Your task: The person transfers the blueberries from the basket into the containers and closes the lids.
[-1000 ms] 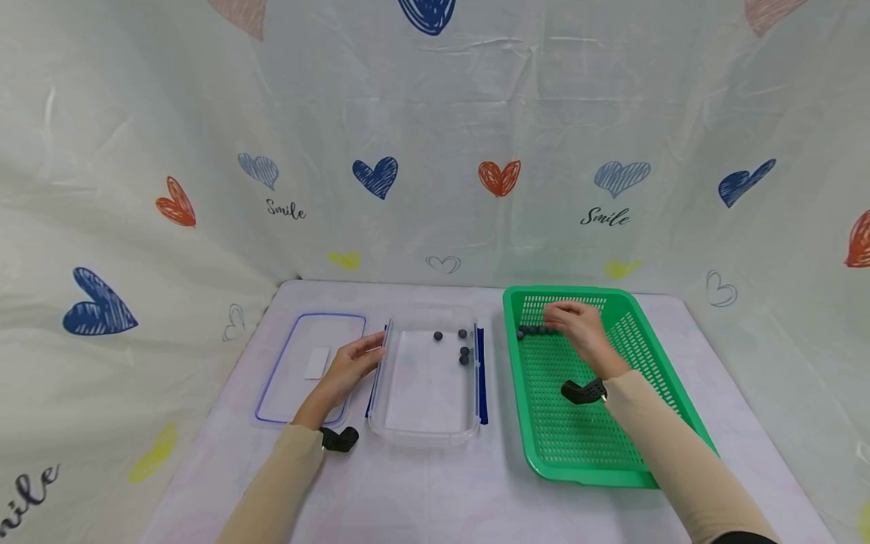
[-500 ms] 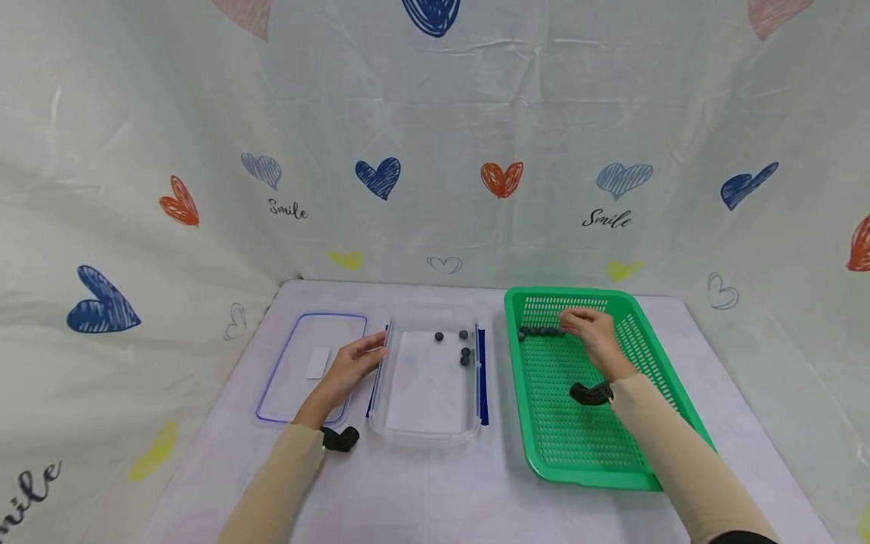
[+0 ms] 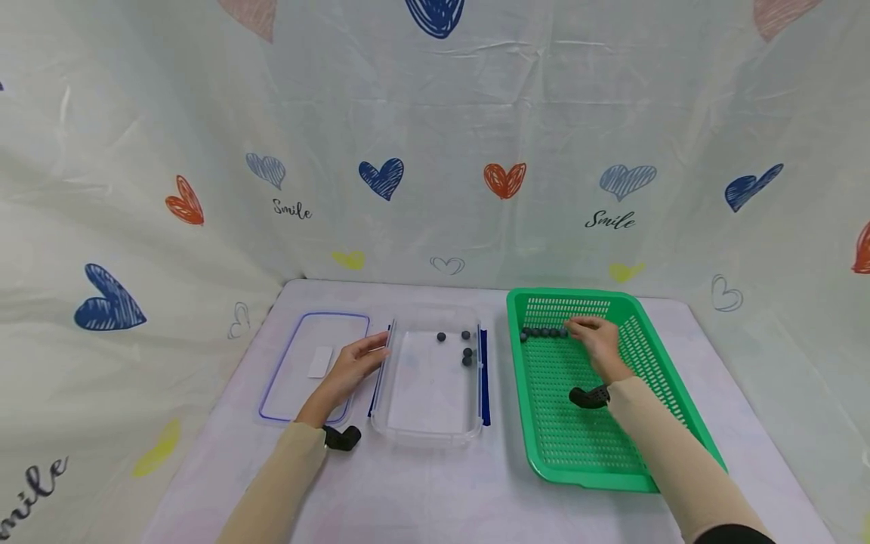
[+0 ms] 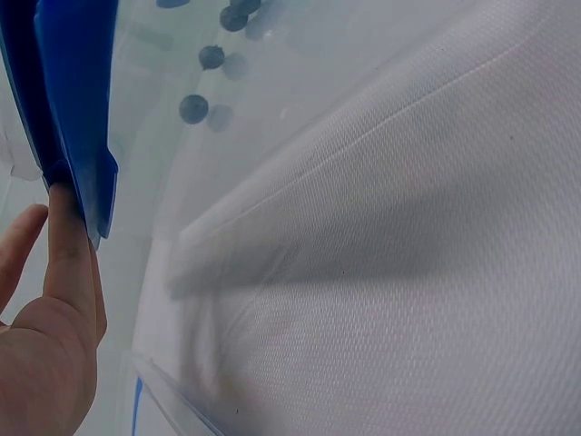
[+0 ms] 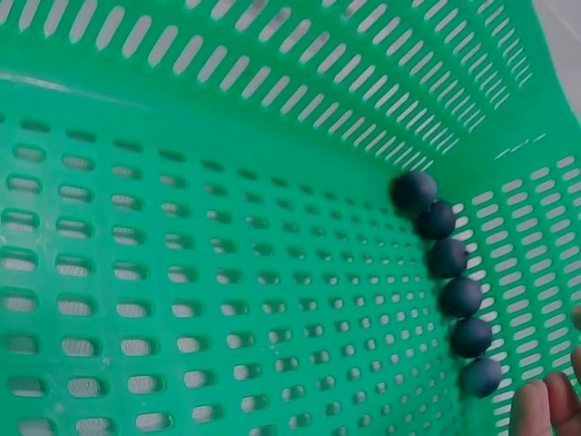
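Observation:
Several blueberries [image 5: 447, 258] stand in a row along the far end of the green basket [image 3: 529, 446], one nearest the corner slightly off the line. My right hand [image 3: 598, 346] is over the basket at the row's right end. Its fingertips [image 5: 531, 411] are close beside the last blueberry, and no berry shows between them. My left hand [image 3: 353, 370] touches the left side of the clear plastic container [image 3: 424, 437], its fairly straight fingers [image 4: 68, 245] against the blue side latch [image 4: 77, 100]. Inside the container lie several more blueberries [image 3: 441, 337], two of them together.
Left of the container lies a clear lid [image 3: 288, 363] with a blue rim and a white label, partly behind my left hand. A second blue latch [image 3: 485, 378] hangs down on the container's right side. A heart-printed sheet [image 3: 435, 113] rises behind the table.
My right hand has moved to the right along the row, uncovering the blueberries at its right end. The left hand stays at the container, and the berries inside it are unchanged.

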{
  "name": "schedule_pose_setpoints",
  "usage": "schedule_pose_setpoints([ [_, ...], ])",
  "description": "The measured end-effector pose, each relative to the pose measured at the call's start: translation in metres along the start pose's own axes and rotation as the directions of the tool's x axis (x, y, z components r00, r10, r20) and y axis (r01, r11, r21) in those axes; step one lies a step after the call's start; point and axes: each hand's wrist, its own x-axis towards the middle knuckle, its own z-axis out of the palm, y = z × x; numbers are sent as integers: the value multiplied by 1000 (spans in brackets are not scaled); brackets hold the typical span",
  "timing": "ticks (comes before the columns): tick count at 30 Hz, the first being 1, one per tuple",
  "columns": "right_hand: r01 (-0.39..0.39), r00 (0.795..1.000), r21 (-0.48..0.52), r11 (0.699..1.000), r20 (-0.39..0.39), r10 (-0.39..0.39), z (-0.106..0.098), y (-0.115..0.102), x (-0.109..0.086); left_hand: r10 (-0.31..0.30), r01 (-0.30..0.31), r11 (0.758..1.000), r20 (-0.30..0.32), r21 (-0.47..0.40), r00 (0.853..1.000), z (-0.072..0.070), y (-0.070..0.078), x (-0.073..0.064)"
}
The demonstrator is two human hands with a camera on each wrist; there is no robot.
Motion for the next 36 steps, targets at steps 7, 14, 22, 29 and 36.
schedule_pose_setpoints([
  [7,-11,998,-52,999,-55,8,2,10,2,-11,11,1000,-5,-22,1000,1,-2,0],
  [14,-3,999,-63,998,-43,1,2,20,6,-14,14,1000,-4,-26,1000,0,-4,1],
  [22,-14,997,-86,996,-70,8,5,23,8,-15,15,1000,-13,-4,1000,0,-4,1],
  [29,-14,997,-101,995,-76,6,7,24,10,-16,16,1000,-18,-16,1000,0,-4,1],
  [36,-7,996,-140,990,-88,-5,10,27,14,-13,12,1000,-14,-17,1000,0,-3,1],
])
